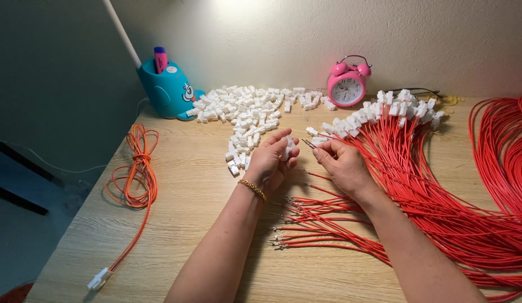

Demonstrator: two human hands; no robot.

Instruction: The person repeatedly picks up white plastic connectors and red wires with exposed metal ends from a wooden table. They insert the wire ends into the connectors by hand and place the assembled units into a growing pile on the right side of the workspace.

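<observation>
My left hand (270, 160) pinches one small white connector housing (288, 149) between thumb and fingertips, closed firmly on it and held upright just above the wooden table (193, 224). My right hand (342, 163) is closed narrowly on the end of a red wire (323, 147), its metal terminal (307, 143) poking out toward the housing, the two near each other but not yet touching. To do this well, I judge that I should keep the housing still, turn its open end squarely toward the terminal, and hold the wire close behind the metal tip so it does not bend as it goes in; a crooked approach could snag the tip on the housing's edge. Below my wrists lie loose red wires with bare terminals (294, 224), fanned out on the table. To the right, a thick bundle of red wires already capped in white (395, 112) spreads toward the wall. Beyond my hands sits a heap of spare white housings (244, 109), with a pink alarm clock (347, 84) and a blue pen holder (168, 90) behind, and a coiled orange cable (137, 168) off to the left.
</observation>
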